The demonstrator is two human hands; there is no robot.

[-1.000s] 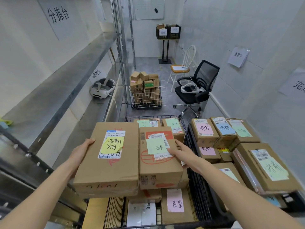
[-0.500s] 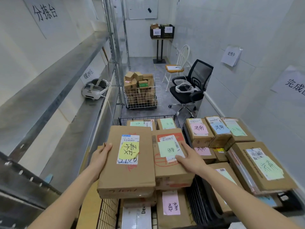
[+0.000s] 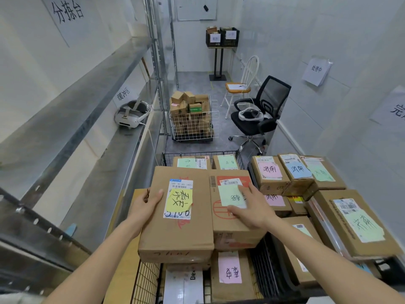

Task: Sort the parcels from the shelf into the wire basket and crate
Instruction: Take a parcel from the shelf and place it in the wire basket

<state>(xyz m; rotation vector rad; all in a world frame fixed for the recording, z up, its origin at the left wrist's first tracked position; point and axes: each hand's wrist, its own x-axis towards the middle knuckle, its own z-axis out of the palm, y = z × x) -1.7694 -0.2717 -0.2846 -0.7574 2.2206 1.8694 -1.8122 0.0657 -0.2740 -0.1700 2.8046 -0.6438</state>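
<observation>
- Your left hand (image 3: 147, 205) grips the left edge of the yellow-note parcel (image 3: 177, 216), thumb on top, other fingers hidden underneath.
- Your right hand (image 3: 252, 210) lies flat, fingers spread, on the green-note parcel (image 3: 232, 207).
- Both parcels sit over the wire basket (image 3: 149, 279); lower them level, side by side, before letting go.
- Basket: nearly full of labelled boxes.
- Crate (image 3: 381, 267), right: stacked boxes, pink, blue and green notes.

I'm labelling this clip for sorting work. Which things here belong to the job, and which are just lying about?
Job:
left hand and right hand, each on a parcel
yellow-note parcel
green-note parcel
black wire basket
dark crate

Lying about:
white headset on the shelf
office chair
white chair
</observation>
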